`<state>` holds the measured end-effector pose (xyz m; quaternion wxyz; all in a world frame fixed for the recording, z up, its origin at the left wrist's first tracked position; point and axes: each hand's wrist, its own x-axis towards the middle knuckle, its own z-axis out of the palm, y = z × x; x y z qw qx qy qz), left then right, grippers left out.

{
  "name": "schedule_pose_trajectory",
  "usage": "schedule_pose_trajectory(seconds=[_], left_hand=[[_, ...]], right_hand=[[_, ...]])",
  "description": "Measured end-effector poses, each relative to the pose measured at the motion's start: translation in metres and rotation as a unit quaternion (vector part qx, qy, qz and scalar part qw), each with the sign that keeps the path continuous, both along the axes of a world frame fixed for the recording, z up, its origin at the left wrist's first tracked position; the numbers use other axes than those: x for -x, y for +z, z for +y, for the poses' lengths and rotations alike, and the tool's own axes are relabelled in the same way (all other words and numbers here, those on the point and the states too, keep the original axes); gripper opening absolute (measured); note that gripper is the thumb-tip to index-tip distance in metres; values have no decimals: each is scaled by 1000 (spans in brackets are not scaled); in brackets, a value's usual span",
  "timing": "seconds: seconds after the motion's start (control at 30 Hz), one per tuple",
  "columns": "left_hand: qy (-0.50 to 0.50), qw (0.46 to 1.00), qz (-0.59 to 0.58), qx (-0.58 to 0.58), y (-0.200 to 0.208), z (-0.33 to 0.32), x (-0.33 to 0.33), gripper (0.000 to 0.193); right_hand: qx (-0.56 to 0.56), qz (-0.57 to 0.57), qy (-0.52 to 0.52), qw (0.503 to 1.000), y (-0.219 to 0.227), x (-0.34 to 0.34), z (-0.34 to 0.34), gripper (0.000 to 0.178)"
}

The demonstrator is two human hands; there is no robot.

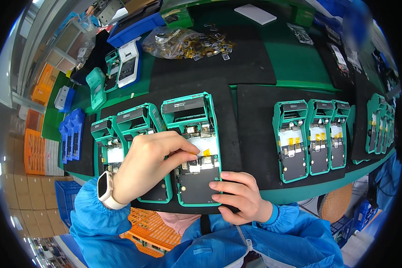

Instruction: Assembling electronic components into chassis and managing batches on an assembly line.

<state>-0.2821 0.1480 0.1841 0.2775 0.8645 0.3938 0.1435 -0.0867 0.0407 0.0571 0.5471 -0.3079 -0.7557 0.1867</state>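
One teal housing [194,185] lies on the tabletop [290,62] in front of the person; two left housings [136,117] stand beside it, partly hidden by the left hand [152,154], and three right housings [292,158] lie apart. Behind are one clear bag [167,42] and one blue tray [136,32]. The left thumb and forefinger pinch what seems a yellow tab [192,153], mostly covered; the right hand [243,198] rests, fingers slightly spread, on the housing's right edge.

Casings [196,185] on mats [254,134], bag [163,42] behind
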Motion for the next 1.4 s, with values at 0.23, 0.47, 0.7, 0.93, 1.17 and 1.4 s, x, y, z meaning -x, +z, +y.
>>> schedule_pose_trajectory(seconds=[0.23,0.47,0.7,0.93,1.17,1.4], left_hand=[[31,999,-15,-15,-7,-5,3,12],[-2,1000,-17,-7,-6,-2,4,14],[-95,977,70,-176,-6,-9,7,27],[-121,972,82,-182,7,-10,8,25],[-105,979,79,-156,9,-8,5,21],[-117,978,83,-151,-2,-4,3,21]], right_hand=[[2,0,2,1000,0,1,0,28],[5,-2,-29,1000,6,4,-2,30],[17,-4,-57,998,9,7,-5,26],[106,12,-50,993,22,8,-11,19],[76,11,-54,996,23,8,-6,18],[80,-15,-47,996,27,6,-7,16]])
